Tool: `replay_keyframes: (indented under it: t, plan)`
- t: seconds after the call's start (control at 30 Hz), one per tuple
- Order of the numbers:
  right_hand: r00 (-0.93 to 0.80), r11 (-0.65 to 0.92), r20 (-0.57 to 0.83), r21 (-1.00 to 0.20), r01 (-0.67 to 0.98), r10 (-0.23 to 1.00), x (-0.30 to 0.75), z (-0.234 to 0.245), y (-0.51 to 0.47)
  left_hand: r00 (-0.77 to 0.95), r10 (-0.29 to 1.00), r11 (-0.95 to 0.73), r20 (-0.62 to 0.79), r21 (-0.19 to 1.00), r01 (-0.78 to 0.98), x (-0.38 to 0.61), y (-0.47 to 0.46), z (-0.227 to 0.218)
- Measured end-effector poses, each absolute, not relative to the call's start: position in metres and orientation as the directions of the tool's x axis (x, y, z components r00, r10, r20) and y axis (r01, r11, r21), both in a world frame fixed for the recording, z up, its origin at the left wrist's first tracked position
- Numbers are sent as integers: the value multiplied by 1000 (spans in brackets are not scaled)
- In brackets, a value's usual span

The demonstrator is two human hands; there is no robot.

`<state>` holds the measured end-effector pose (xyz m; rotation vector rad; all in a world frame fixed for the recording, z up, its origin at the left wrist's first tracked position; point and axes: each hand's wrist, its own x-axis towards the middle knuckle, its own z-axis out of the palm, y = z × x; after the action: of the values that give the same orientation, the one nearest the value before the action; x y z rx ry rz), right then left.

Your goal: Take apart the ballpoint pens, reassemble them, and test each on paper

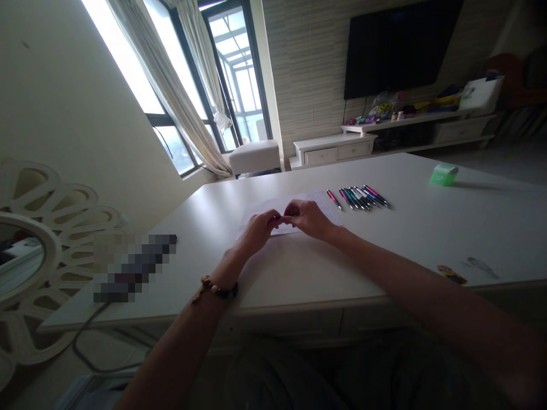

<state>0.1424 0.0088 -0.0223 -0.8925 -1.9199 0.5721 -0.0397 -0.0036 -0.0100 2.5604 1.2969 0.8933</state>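
My left hand (255,232) and my right hand (307,219) meet above a white sheet of paper (299,199) on a white table (410,228). Their fingertips pinch a small pink and dark object (275,217), perhaps part of a pen; the fingers hide most of it. A row of several pens (359,197) with pink, teal and dark barrels lies on the table to the right of the paper, apart from my right hand. A beaded bracelet (216,287) circles my left wrist.
A green box (443,175) stands at the far right of the table, and a cartoon sticker (452,274) sits near the front edge. A pixelated object (134,267) lies at the left end. A cable (92,336) hangs below it, beside a round mirror (21,256).
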Motion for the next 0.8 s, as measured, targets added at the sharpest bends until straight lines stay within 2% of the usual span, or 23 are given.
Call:
replay_keyframes:
  t: [0.13, 0.23, 0.37, 0.67, 0.8]
  plan:
    - [-309, 613, 540, -753, 240, 783, 144, -19, 10, 399, 783, -592, 477, 374, 714, -42, -3, -9]
    - [-270, 614, 556, -750, 244, 786, 146, -17, 11, 371, 794, -574, 482, 393, 718, -43, -3, -10]
    - [-310, 584, 512, -783, 216, 801, 150, -15, 8, 409, 779, -604, 475, 390, 695, -43, -3, -11]
    - [-386, 521, 393, -791, 321, 834, 154, -13, 6, 442, 756, -624, 483, 326, 711, -43, -5, -9]
    - [-386, 580, 456, -747, 324, 802, 155, -11, 6, 408, 771, -598, 490, 336, 728, -42, -4, -9]
